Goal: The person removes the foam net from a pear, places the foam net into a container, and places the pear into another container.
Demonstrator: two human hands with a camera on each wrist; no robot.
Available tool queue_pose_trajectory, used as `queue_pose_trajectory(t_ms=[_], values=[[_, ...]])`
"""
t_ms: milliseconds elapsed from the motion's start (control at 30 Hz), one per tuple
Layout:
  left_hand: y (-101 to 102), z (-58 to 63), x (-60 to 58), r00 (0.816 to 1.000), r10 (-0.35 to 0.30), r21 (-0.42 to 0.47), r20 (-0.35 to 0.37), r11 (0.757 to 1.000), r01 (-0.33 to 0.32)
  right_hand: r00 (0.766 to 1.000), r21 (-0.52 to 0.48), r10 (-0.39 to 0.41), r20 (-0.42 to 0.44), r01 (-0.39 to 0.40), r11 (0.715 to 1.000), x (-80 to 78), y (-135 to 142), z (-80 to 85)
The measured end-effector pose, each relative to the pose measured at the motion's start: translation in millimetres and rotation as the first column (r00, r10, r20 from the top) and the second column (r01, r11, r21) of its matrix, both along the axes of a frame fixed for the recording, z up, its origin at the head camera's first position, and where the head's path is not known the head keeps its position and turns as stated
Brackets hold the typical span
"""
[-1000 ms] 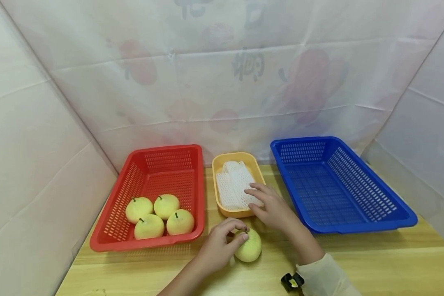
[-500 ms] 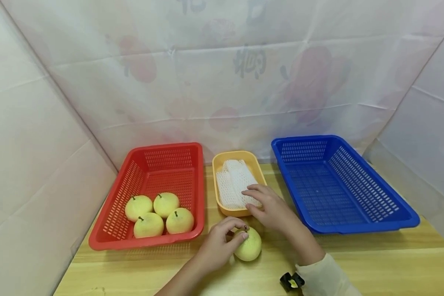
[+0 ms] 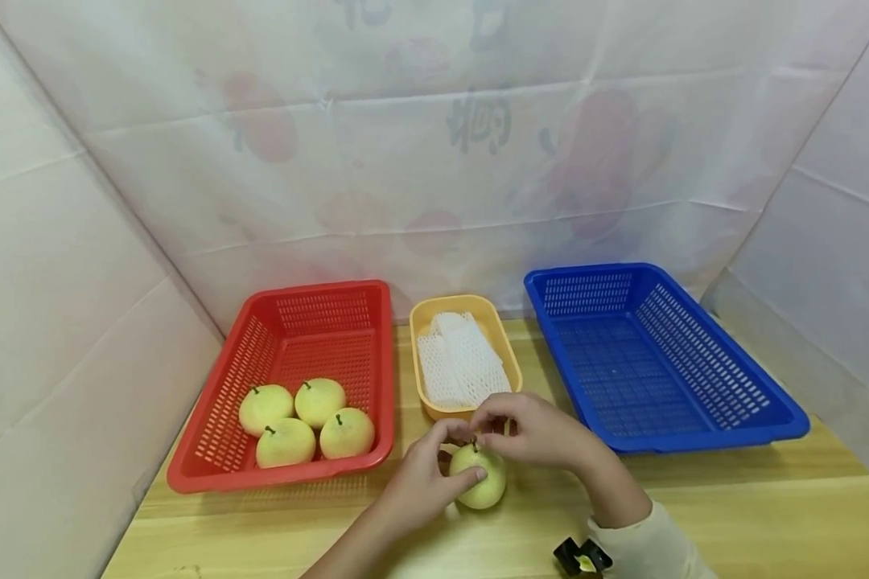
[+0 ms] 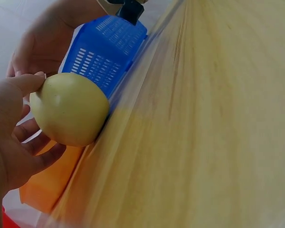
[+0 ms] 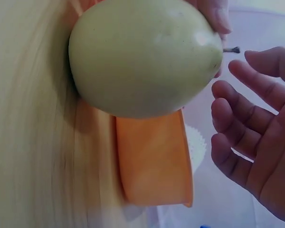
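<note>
A yellow-green pear point(image 3: 480, 486) stands upright on the wooden table, its stem pointing up. My left hand point(image 3: 422, 481) holds it from the left, thumb on the near side; the left wrist view shows the fingers behind the pear point(image 4: 69, 109). Just above and to the right, my right hand point(image 3: 539, 432) hovers by the top. In the right wrist view its loosely curled fingers are close to the dark stem point(image 5: 232, 49), with a small gap and nothing held. White foam nets point(image 3: 462, 366) lie in a small yellow-orange tray point(image 3: 498, 322) behind the hands.
On the left is a red basket point(image 3: 389, 362) with several pears point(image 3: 286, 442) near its front. A blue basket point(image 3: 623, 378) stands to the right. A black device point(image 3: 582, 557) sits at my right wrist. White printed cloth point(image 3: 434, 185) walls the back and sides.
My right hand has drawn back from over the tray and foam nets to the top of the pear, its fingers more bent. The left hand stays at the pear.
</note>
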State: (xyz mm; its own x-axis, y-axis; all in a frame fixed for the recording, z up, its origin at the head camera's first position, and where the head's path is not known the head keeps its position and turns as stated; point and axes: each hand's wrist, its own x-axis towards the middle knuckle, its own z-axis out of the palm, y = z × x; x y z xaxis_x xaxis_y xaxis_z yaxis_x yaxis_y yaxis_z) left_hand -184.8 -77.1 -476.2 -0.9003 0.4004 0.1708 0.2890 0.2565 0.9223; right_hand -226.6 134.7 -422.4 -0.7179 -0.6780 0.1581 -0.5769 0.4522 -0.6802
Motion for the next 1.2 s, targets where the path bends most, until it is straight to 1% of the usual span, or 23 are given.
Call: queue_pose_trajectory(t_ms=[100,167,233,333,500,567,633,733,833,933,1067,1133,1200], values=[[-0.3,-0.4,0.2,1.000,0.001,-0.002,-0.007,1.000,-0.001,0.999,-0.016,0.048,0.021,-0.048,0.999,0.9,-1.3,-1.4],[-0.3,-0.3,-0.1,1.000,-0.005,-0.005,-0.017,1.000,0.005,0.998,-0.013,0.063,0.024,-0.063,0.998,1.0,-2.0,-2.0],[-0.2,0.2,-0.5,1.000,-0.013,-0.010,-0.023,1.000,0.013,0.998,-0.006,0.058,0.017,-0.058,0.998,0.9,-2.5,-2.4],[0.1,0.2,-0.7,0.999,-0.029,-0.022,-0.023,0.999,0.028,0.999,0.015,0.042,-0.019,-0.042,0.999,0.5,-2.3,-2.8],[-0.1,-2.7,0.9,0.999,-0.049,-0.051,0.002,0.998,0.049,0.998,0.006,0.032,-0.061,-0.032,0.999,1.3,-2.3,-1.0],[0.1,-4.1,1.3,0.999,-0.048,-0.066,-0.008,0.997,0.048,0.997,-0.012,0.027,-0.070,-0.028,1.000,1.9,-2.3,0.6],[0.5,-4.8,1.4,0.999,-0.042,-0.079,-0.035,0.996,0.039,0.997,-0.026,0.024,-0.078,-0.026,0.999,2.5,-2.2,2.4],[0.8,-4.2,2.1,0.998,-0.024,-0.083,-0.065,0.996,0.019,0.997,-0.057,0.027,-0.067,-0.031,0.998,3.2,-1.5,5.0],[0.9,-0.9,3.9,0.998,-0.015,-0.052,-0.057,0.999,0.012,0.999,-0.086,0.023,-0.033,-0.026,0.996,4.4,1.2,8.1],[0.9,4.9,5.9,1.000,-0.002,0.003,-0.020,1.000,0.002,1.000,-0.095,0.018,0.007,-0.017,0.995,6.5,5.7,11.5],[0.2,16.6,8.6,0.999,0.029,0.092,0.044,0.995,-0.033,0.998,-0.078,0.020,0.052,-0.016,0.997,9.4,10.1,15.2],[-0.8,23.0,9.8,0.997,0.044,0.128,0.071,0.990,-0.052,0.997,-0.095,0.038,0.074,-0.031,0.995,10.2,11.1,15.8],[-2.3,29.8,11.1,0.994,0.051,0.158,0.093,0.985,-0.066,0.993,-0.136,0.066,0.096,-0.053,0.989,11.1,10.8,15.7]])
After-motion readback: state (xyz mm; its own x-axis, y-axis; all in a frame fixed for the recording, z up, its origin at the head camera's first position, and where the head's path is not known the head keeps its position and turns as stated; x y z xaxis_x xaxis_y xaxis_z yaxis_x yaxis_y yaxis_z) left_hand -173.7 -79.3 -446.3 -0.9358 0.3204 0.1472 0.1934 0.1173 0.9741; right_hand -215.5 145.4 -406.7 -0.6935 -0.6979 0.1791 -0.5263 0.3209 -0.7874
